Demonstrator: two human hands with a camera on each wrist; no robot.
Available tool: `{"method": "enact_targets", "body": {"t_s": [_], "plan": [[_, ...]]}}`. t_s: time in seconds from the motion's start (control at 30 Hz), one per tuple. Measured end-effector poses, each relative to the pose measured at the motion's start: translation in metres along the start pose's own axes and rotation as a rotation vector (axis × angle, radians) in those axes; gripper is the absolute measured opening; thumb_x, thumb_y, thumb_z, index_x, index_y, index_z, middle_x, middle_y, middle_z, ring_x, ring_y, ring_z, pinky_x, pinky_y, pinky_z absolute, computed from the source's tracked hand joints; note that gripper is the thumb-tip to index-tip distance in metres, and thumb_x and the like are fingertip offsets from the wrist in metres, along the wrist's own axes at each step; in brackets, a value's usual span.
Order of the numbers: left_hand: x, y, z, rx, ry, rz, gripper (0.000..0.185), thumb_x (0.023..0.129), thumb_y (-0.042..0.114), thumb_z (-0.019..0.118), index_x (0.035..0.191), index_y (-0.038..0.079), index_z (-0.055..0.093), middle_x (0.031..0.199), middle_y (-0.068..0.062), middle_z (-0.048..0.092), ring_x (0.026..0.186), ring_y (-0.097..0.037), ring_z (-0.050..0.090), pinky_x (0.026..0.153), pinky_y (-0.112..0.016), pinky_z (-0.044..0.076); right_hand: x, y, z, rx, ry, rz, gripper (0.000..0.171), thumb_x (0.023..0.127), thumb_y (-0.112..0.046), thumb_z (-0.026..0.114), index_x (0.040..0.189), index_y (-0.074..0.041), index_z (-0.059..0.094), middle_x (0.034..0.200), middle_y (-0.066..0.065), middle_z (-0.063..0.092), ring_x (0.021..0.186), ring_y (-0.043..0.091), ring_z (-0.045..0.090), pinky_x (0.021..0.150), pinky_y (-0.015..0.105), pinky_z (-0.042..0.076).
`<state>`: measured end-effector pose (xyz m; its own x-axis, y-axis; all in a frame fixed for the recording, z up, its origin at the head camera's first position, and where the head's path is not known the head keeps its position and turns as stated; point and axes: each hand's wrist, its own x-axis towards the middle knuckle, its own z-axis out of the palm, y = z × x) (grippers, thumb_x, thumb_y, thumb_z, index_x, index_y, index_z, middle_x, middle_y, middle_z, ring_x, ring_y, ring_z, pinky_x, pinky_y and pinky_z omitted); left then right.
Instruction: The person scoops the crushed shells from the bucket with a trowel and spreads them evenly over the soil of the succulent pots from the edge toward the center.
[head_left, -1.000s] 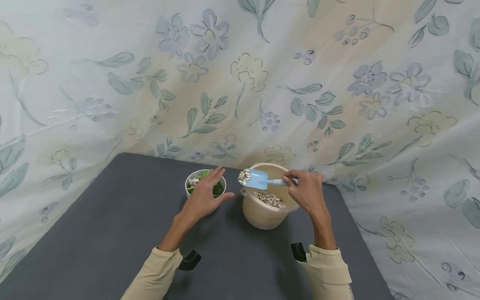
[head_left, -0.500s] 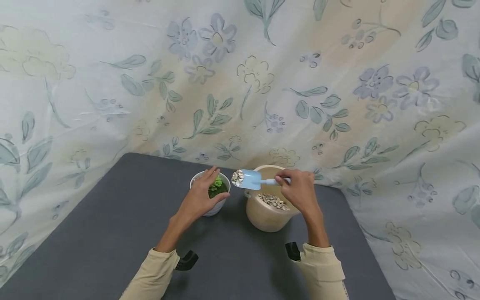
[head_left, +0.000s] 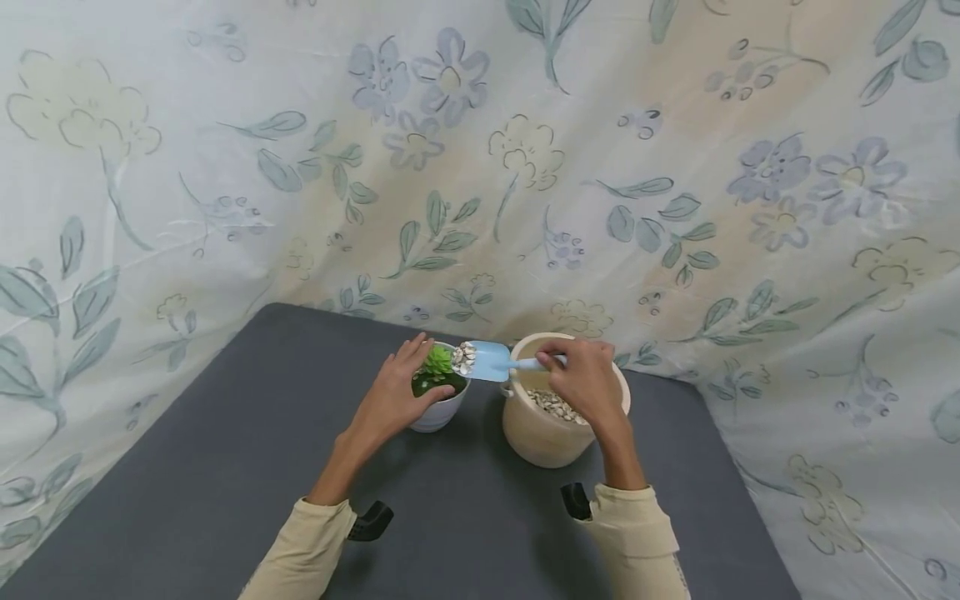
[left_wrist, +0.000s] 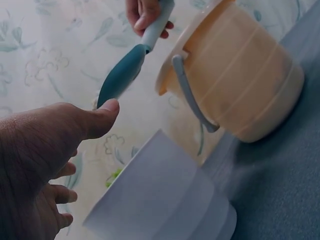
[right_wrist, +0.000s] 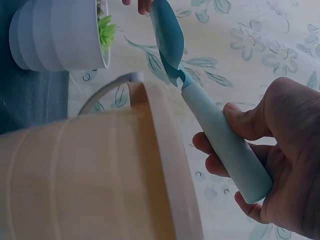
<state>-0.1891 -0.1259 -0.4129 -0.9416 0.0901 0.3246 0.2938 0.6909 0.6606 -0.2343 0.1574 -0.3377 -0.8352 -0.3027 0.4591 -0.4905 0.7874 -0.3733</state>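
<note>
My right hand [head_left: 588, 379] grips the handle of a small light-blue hand trowel [head_left: 491, 362], which carries pebbles [head_left: 464, 358] at its tip. The blade reaches left over the right rim of a white plant pot [head_left: 438, 415] holding a bright green plant [head_left: 437, 363]. My left hand [head_left: 390, 393] hovers at the pot's left side, thumb and fingers spread apart, hiding part of the pot. In the left wrist view the left thumb [left_wrist: 102, 117] appears close to the trowel's tip; whether they touch I cannot tell. A beige bucket [head_left: 547, 446] stands below the right hand, with pebbles [head_left: 553, 404] inside.
Both containers stand near the back of a dark grey table [head_left: 442, 517]. A floral-patterned sheet [head_left: 525, 150] rises behind it. The bucket's grey handle [left_wrist: 190, 95] hangs on the side toward the pot.
The right hand has carried the loaded trowel left, from above the bucket to the pot's rim. The left hand has shifted slightly left relative to the pot, uncovering more of the green plant.
</note>
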Motion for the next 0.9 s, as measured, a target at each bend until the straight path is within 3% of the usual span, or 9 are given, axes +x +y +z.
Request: {"method": "enact_targets", "body": {"t_s": [0.27, 0.43, 0.53, 0.73, 0.9], "plan": [[-0.005, -0.009, -0.002, -0.005, 0.005, -0.024, 0.089, 0.095, 0.038, 0.077, 0.163, 0.002, 0.034, 0.172, -0.023, 0.028, 0.161, -0.047, 0.020, 0.129, -0.069, 0.017, 0.005, -0.011, 0.014, 0.017, -0.011, -0.013, 0.011, 0.095, -0.012, 0.074, 0.100, -0.009, 0.084, 0.090, 0.005, 0.082, 0.078, 0.023, 0.058, 0.094, 0.053, 0.032], [-0.006, -0.016, -0.003, 0.032, -0.041, -0.068, 0.093, 0.096, 0.041, 0.075, 0.165, 0.000, 0.027, 0.172, -0.026, 0.022, 0.161, -0.049, 0.016, 0.129, -0.070, 0.015, 0.011, -0.022, 0.025, 0.042, -0.031, -0.026, 0.013, 0.096, -0.011, 0.072, 0.100, -0.009, 0.083, 0.100, 0.005, 0.083, 0.093, 0.026, 0.067, 0.099, 0.055, 0.031], [-0.006, -0.019, -0.004, 0.045, -0.082, -0.099, 0.100, 0.096, 0.046, 0.075, 0.166, 0.000, 0.021, 0.174, -0.026, 0.017, 0.162, -0.048, 0.013, 0.130, -0.068, 0.014, 0.015, -0.029, 0.032, 0.026, -0.027, -0.046, 0.012, 0.096, -0.010, 0.072, 0.099, -0.010, 0.083, 0.098, 0.004, 0.083, 0.091, 0.025, 0.067, 0.101, 0.057, 0.032], [-0.005, -0.024, -0.006, 0.033, -0.132, -0.172, 0.112, 0.092, 0.055, 0.076, 0.167, -0.001, 0.013, 0.176, -0.023, 0.009, 0.162, -0.047, 0.014, 0.127, -0.068, 0.025, 0.018, -0.043, 0.045, -0.080, 0.014, -0.126, 0.009, 0.094, -0.009, 0.075, 0.094, -0.012, 0.084, 0.089, 0.001, 0.082, 0.087, 0.024, 0.069, 0.098, 0.058, 0.036], [-0.005, -0.028, -0.008, 0.019, -0.147, -0.206, 0.119, 0.091, 0.058, 0.076, 0.167, -0.001, 0.007, 0.176, -0.023, 0.008, 0.161, -0.047, 0.019, 0.124, -0.066, 0.031, 0.017, -0.053, 0.055, -0.210, 0.087, -0.249, 0.006, 0.091, -0.009, 0.077, 0.089, -0.012, 0.082, 0.083, 0.002, 0.079, 0.086, 0.025, 0.067, 0.096, 0.058, 0.041]]}}
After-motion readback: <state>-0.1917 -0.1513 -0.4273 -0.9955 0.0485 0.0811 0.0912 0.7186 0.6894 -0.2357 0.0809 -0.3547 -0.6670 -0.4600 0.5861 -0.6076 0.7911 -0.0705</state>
